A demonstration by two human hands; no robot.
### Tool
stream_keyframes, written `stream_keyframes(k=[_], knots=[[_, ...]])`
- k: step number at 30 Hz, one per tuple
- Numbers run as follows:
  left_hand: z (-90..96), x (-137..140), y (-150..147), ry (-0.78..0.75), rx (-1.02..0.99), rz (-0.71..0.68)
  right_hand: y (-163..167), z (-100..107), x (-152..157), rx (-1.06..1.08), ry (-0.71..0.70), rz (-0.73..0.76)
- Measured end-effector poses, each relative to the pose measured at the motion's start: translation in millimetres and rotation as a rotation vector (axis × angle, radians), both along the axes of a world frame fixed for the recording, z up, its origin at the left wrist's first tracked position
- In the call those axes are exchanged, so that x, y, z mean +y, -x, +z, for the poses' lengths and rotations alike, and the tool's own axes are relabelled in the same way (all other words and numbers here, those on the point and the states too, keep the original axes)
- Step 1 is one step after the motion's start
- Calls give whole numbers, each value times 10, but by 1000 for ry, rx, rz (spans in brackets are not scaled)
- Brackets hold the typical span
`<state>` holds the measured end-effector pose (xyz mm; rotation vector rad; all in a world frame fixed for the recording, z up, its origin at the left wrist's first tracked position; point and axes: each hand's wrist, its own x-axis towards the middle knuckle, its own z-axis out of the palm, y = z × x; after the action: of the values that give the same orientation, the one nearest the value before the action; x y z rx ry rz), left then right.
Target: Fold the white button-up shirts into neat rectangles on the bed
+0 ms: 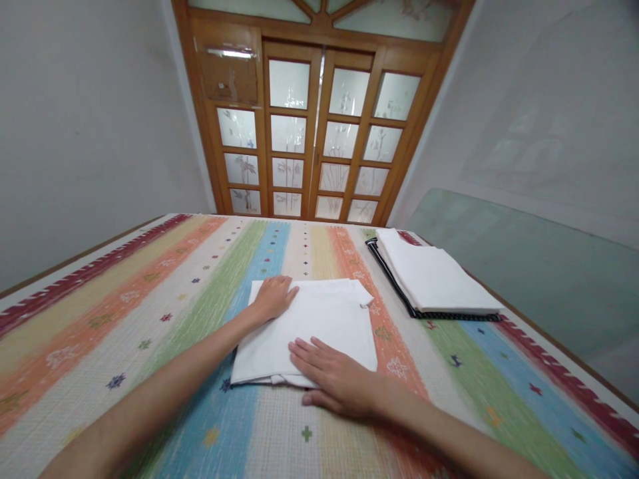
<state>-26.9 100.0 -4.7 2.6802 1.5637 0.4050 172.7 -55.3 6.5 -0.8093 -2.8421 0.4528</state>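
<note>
A folded white garment (339, 316) lies on the striped cloth in front of me, with a small flap sticking out at its upper right corner. My left hand (273, 297) rests on its upper left part, fingers partly bent and the thumb apart from them. Over the lower right edge, my right hand (334, 376) lies flat with its fingers stretched out and its thumb off the near edge. Neither hand grips the fabric. Loose layers show along the garment's near edge.
A striped, patterned cloth (200, 332) covers the table. At the right, a white folded stack (439, 276) lies on a black folded piece with white lines (394, 279). A pale green panel (524, 253) leans at the right wall. Wooden glazed doors (317, 133) stand behind.
</note>
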Motion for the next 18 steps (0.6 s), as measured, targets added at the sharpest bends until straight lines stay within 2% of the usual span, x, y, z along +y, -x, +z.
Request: stream_keyframes(k=[3, 7, 14, 18], knots=[[14, -6, 26, -39, 32, 47, -62, -29, 74, 26, -10, 28], [11, -68, 159, -74, 71, 102, -346, -86, 242, -26, -21, 18], [12, -388, 333, -28, 79, 165, -1092, -224, 739, -49, -45, -319], [47, -724, 301, 95, 98, 133, -1269, -266, 1021, -37, -122, -465]])
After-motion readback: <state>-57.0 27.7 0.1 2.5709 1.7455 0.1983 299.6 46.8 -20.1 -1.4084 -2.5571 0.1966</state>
